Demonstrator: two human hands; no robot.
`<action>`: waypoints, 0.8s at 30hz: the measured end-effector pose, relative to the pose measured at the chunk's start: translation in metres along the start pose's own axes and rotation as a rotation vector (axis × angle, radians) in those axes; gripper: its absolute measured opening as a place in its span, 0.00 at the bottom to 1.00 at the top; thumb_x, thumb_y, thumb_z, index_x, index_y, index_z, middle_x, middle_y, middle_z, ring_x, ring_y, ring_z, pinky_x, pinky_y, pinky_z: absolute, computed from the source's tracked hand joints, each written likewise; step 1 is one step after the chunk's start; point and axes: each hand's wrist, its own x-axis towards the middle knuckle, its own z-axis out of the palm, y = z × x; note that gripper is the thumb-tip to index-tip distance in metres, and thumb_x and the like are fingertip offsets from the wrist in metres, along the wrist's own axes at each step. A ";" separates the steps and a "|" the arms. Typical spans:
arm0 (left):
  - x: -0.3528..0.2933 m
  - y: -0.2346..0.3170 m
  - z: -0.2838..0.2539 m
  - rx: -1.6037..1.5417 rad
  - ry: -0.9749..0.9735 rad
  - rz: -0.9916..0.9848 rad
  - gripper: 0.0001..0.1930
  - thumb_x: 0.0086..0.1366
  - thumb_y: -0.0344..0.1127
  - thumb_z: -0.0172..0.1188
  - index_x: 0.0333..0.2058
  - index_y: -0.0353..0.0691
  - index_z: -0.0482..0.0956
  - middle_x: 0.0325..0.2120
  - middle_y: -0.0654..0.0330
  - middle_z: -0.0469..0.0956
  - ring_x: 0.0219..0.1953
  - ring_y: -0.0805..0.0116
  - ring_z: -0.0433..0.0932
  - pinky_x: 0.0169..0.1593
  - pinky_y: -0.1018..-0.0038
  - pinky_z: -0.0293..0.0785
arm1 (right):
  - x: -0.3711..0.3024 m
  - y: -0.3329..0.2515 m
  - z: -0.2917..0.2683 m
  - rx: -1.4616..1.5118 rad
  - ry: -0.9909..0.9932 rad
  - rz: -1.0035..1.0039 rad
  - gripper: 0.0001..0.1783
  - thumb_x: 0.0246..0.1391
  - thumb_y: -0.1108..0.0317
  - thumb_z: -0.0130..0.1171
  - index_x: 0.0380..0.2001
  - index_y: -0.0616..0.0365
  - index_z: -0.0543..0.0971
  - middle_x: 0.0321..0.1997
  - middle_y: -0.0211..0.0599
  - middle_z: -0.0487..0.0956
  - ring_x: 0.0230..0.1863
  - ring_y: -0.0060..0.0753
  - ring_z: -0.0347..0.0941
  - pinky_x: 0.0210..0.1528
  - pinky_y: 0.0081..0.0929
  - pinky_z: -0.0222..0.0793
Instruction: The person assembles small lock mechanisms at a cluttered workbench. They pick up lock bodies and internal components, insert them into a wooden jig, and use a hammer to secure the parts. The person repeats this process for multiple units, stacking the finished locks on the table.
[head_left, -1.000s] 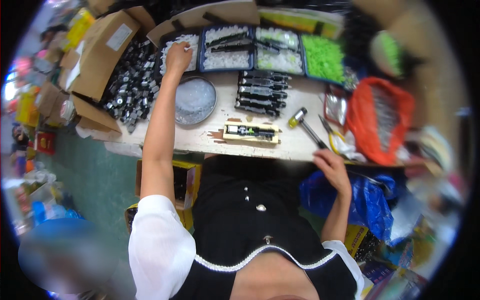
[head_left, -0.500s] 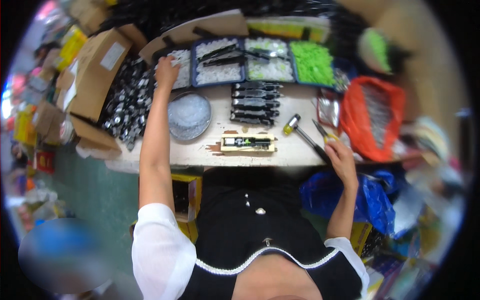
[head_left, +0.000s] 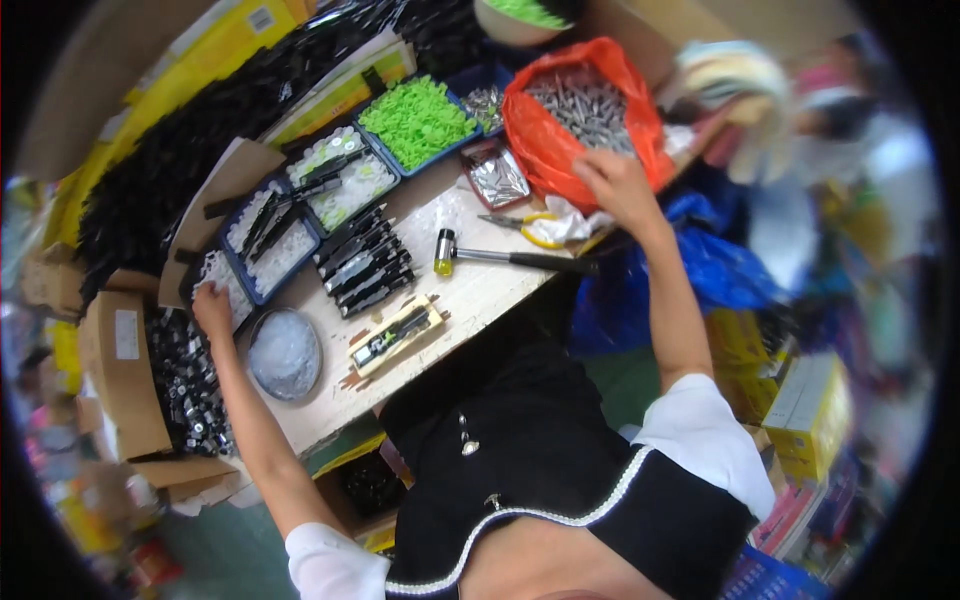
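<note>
My left hand (head_left: 212,308) reaches into the leftmost tray (head_left: 240,300) of small white parts, its fingers bent together at the pieces; whatever they grip is hidden. My right hand (head_left: 622,190) is at the near side of the red plastic bag (head_left: 540,160), fingers apart, just over the grey metal parts (head_left: 585,110) inside. Below it lie the yellow-handled pliers (head_left: 543,228), beside crumpled white plastic. On the bench between my hands rests a cream holder (head_left: 397,336) with a black assembly in it.
A hammer (head_left: 500,259) lies near the bench edge. Several black assemblies (head_left: 362,262) sit in a row. Around them are a round dish (head_left: 286,354), a tray of green parts (head_left: 418,120), a small tray of metal pieces (head_left: 496,174) and a carton (head_left: 122,365) of black-and-silver parts.
My right hand has let go of the pliers and moved to the red bag. My left hand stays at the leftmost white-parts tray. The whole view has turned and shifted.
</note>
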 end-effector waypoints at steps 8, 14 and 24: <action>-0.001 -0.011 0.002 -0.067 0.010 0.054 0.09 0.49 0.31 0.59 0.32 0.38 0.78 0.33 0.50 0.75 0.37 0.53 0.74 0.39 0.66 0.69 | 0.091 0.070 0.031 -0.334 0.012 0.003 0.08 0.45 0.68 0.52 0.29 0.57 0.77 0.34 0.44 0.75 0.37 0.49 0.71 0.40 0.40 0.65; 0.002 -0.004 0.006 -0.063 0.063 0.055 0.18 0.50 0.34 0.60 0.42 0.41 0.73 0.41 0.48 0.71 0.45 0.52 0.70 0.45 0.64 0.67 | 0.124 0.071 0.056 -0.507 -0.050 0.074 0.13 0.46 0.66 0.51 0.36 0.51 0.77 0.49 0.41 0.69 0.51 0.47 0.63 0.47 0.48 0.61; 0.012 0.007 -0.003 0.033 -0.097 -0.002 0.19 0.44 0.39 0.64 0.38 0.41 0.77 0.34 0.48 0.75 0.40 0.49 0.73 0.42 0.59 0.69 | 0.161 0.080 0.067 -0.569 -0.390 0.199 0.18 0.47 0.60 0.50 0.43 0.50 0.74 0.47 0.44 0.73 0.50 0.47 0.68 0.50 0.47 0.62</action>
